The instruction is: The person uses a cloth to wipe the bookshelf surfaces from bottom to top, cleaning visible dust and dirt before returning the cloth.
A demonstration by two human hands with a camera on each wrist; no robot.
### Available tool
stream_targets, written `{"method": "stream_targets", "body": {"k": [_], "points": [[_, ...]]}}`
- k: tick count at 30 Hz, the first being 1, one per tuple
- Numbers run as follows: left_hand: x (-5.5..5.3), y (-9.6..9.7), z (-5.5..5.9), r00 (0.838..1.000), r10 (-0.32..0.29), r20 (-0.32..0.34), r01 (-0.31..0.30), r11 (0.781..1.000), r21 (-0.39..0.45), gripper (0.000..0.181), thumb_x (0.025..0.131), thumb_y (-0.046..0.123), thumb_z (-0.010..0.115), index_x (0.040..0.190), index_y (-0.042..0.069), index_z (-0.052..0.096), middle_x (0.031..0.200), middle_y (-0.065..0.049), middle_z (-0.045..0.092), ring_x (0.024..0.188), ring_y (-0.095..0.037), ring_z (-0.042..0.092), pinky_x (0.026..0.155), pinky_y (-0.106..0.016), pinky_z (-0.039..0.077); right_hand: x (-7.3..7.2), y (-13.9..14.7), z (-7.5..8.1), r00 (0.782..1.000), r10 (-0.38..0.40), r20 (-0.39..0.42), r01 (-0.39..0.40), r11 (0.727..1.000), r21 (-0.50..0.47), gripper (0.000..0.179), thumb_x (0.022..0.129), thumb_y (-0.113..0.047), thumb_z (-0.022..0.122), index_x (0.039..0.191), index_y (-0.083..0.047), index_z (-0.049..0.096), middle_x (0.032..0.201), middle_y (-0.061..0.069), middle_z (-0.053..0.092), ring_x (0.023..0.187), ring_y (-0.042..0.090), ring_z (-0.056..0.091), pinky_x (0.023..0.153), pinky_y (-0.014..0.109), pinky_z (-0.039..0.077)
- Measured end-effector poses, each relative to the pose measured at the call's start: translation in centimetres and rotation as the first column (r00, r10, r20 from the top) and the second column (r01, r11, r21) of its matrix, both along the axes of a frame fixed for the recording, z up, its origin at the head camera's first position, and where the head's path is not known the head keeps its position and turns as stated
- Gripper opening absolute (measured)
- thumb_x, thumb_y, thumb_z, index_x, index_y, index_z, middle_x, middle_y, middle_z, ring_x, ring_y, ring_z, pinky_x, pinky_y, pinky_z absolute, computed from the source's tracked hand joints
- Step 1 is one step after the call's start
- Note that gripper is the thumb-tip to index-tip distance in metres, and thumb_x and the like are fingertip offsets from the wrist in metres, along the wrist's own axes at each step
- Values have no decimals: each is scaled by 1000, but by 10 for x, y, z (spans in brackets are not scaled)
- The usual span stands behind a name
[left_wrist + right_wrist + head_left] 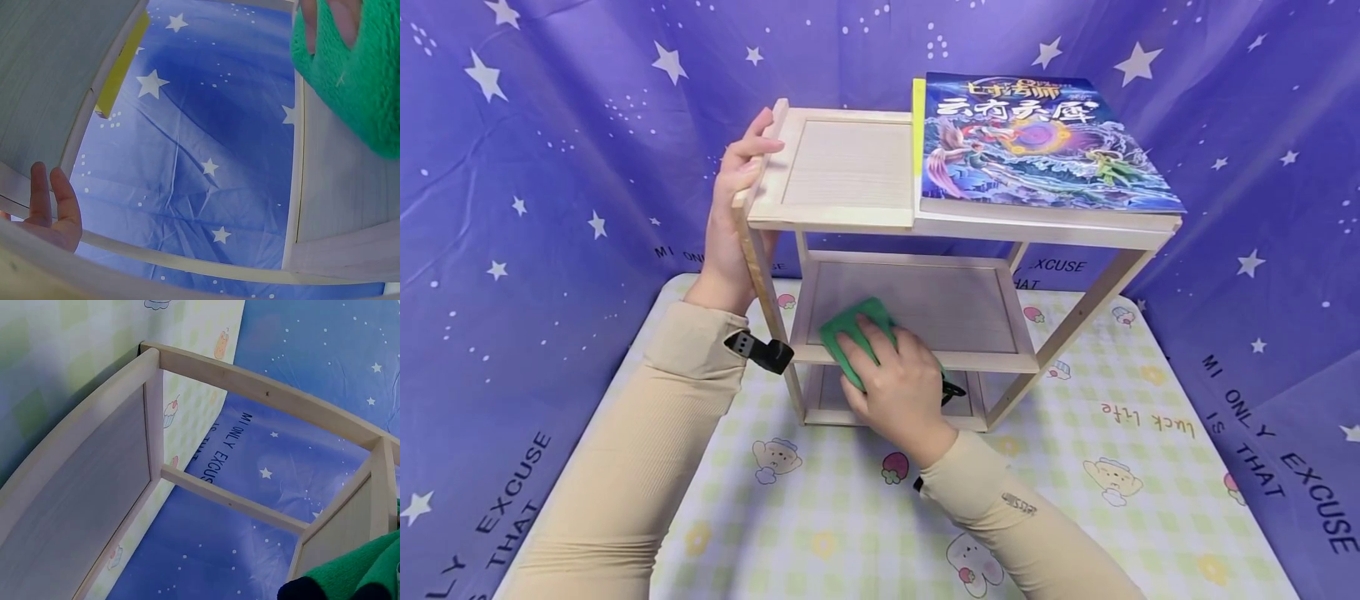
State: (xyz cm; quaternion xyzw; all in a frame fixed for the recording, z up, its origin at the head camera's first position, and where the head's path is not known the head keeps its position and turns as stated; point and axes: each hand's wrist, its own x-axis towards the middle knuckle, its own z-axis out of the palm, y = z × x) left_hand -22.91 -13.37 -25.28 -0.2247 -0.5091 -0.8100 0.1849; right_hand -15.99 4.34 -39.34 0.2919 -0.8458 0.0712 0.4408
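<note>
A small three-tier wooden shelf (880, 360) stands in the middle in the head view. My left hand (733, 208) grips its upper left side, with fingers over the top rail. Two of that hand's fingers (59, 206) show beside the shelf's wood in the left wrist view. A fluffy green cloth (853, 333) is in my right hand (898, 387), at the front left of the middle tier. The fingers lie spread over the cloth; its underside is hidden. Green folds (356, 569) of it fill the lower right corner in the right wrist view.
A colourful book (1037, 150) lies on the right half of the top tier, a yellow edge (918, 125) showing beside it. Under the shelf is a checked tablecloth (850, 500) with cartoon prints. Purple star-patterned curtains (550, 167) surround the table.
</note>
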Motion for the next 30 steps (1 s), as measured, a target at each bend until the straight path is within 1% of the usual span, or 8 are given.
{"method": "stream_targets", "body": {"k": [12,21,25,30], "points": [[0,0,0,1000,-8,2,8,1000,8,23,92,19,39,98,21,61,160,-3,29,147,-19,29,117,-34,27,1,-12,-2,1000,-13,-26,14,1000,27,34,84,-38,60,114,-27,72,119,3,72,88,28,66,74,39,56],[0,0,0,1000,-5,2,5,1000,11,23,92,19,39,98,22,62,160,-3,29,146,-20,29,116,-34,27,3,-21,0,999,-27,-29,29,998,56,34,84,-40,65,116,-29,72,121,3,71,91,28,66,75,38,55],[0,0,1,1000,-4,1,4,1000,12,24,92,19,39,98,22,61,160,-3,29,146,-20,30,116,-34,28,3,-24,0,999,-22,-45,26,997,75,32,84,-40,66,115,-32,71,122,2,70,92,28,66,75,38,55],[0,1,1,1000,-6,0,6,1000,16,24,92,19,38,98,21,61,160,-4,28,146,-21,30,115,-33,28,4,-25,0,999,3,-44,0,996,88,30,84,-38,70,113,-35,71,124,2,69,92,27,65,76,37,55]]}}
